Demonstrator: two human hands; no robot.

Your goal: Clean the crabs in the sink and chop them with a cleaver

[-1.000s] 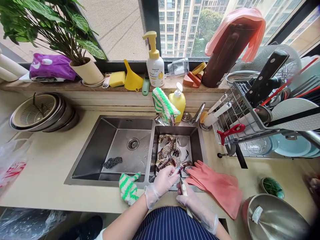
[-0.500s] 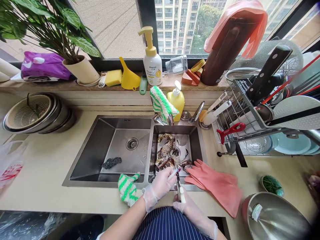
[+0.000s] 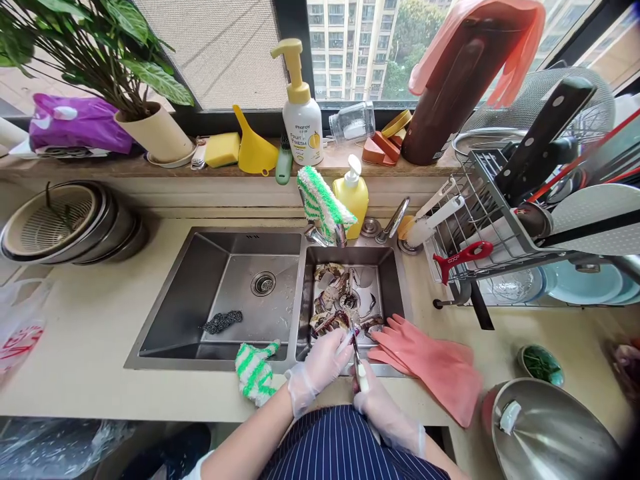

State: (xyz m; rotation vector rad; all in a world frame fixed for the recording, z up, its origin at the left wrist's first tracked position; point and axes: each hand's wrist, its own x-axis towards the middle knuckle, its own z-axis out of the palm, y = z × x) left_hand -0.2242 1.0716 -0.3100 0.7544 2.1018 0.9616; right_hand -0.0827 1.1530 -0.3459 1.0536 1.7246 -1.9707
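In a clear plastic glove, my left hand (image 3: 326, 357) is closed near the front edge of the small right sink (image 3: 389, 260). It pinches a small piece of crab (image 3: 355, 330) that the fingers mostly cover. My right hand (image 3: 374, 399), also gloved, grips the white-handled scissors (image 3: 362, 379). Their blades point away from me, against the piece in the left hand. Cut crab pieces (image 3: 327, 297), with brown and cream shell, lie around the drain below. Pink rubber gloves (image 3: 433, 370) rest over the sink's front right corner.
The large left sink (image 3: 240, 263) holds a dark scrubber (image 3: 223, 322). A green-striped cloth (image 3: 255, 373) lies on the front edge. A dish rack (image 3: 480, 233) with knives stands right, a steel pot (image 3: 555, 427) in front. A yellow soap bottle (image 3: 351, 200) stands behind the faucet.
The right hand and scissors handles have shifted slightly up and right, with the handles looking closer together. The left hand stays about where it was. The view has tilted a little.
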